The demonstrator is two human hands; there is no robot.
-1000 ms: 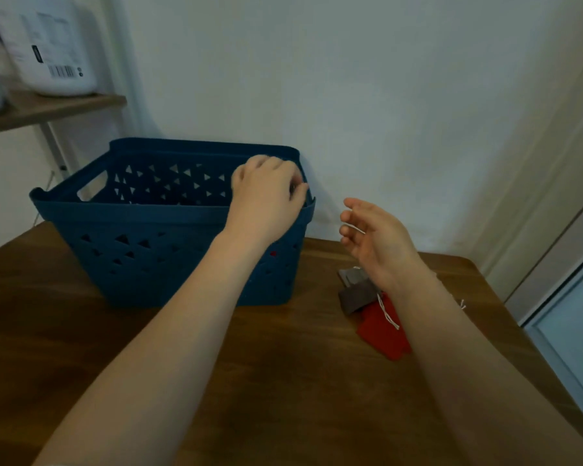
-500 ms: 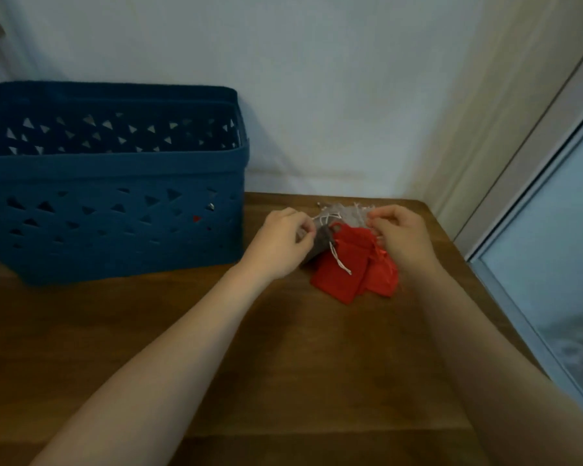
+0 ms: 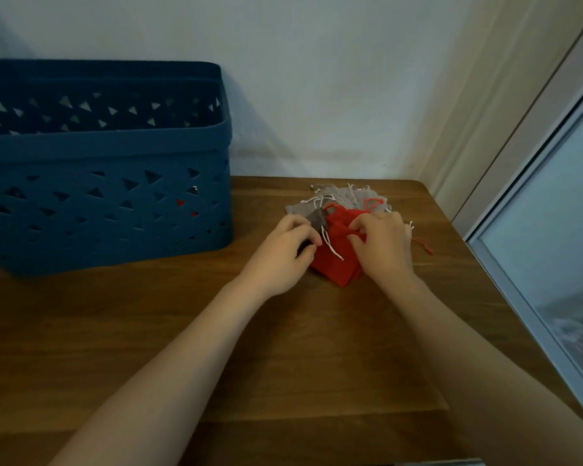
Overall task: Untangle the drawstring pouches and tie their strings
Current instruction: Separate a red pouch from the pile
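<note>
A small heap of drawstring pouches lies near the table's far right corner: red pouches (image 3: 337, 264) in front, grey pouches (image 3: 344, 196) behind, with white and red strings tangled over them. My left hand (image 3: 283, 253) pinches the edge of a dark grey pouch (image 3: 317, 218) at the heap's left side. My right hand (image 3: 381, 247) pinches the top of a red pouch near its drawstring. A white string (image 3: 330, 245) trails across the red fabric between my hands. A loose red string (image 3: 423, 245) lies to the right of my right hand.
A dark blue plastic basket (image 3: 115, 156) with triangular holes stands at the back left against the wall, something red showing through its holes. The wooden table (image 3: 283, 364) ends at the right beside a window frame (image 3: 519, 280).
One second ago my left hand was on the basket's rim and my right hand hovered open. Both hands have come down onto the pouch heap and taken hold; the view has swung right and down.
</note>
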